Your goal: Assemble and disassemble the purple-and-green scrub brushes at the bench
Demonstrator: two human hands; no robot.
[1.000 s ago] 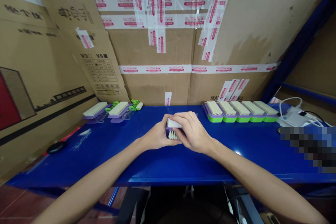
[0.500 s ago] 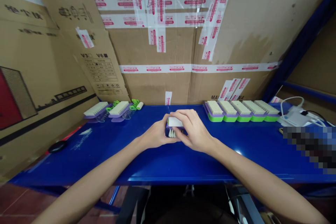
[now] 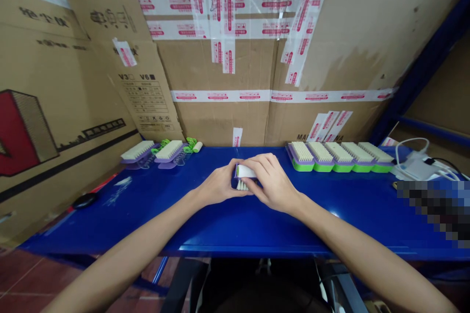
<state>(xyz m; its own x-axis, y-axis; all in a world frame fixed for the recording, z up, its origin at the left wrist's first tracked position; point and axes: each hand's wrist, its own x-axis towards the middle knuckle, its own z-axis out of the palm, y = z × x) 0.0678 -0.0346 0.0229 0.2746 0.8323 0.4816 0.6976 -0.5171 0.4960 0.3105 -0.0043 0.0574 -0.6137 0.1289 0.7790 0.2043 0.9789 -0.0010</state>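
Observation:
Over the middle of the blue table, both hands are closed around a purple scrub brush point(image 3: 242, 186) whose off-white bristles point downward. My left hand point(image 3: 217, 184) grips its left end between fingers and thumb. My right hand point(image 3: 273, 182) wraps over the right side and covers much of the brush. A white cylindrical piece point(image 3: 246, 171), tilted slightly, lies along the top of the brush under my right fingers, with a bit of green at its left end. How the two parts join is hidden by my fingers.
Several brushes with green bases point(image 3: 341, 159) stand in a row, bristles up, at the back right. Two purple brushes point(image 3: 169, 151) with green parts lie at the back left. A white charger with cables point(image 3: 413, 164) sits at right. Cardboard point(image 3: 216, 122) walls the back of the blue table point(image 3: 235, 232).
The white piece on the brush has tilted a little, and its left end with the green bit shows more. Both hands keep their grip. The camera view has shifted slightly.

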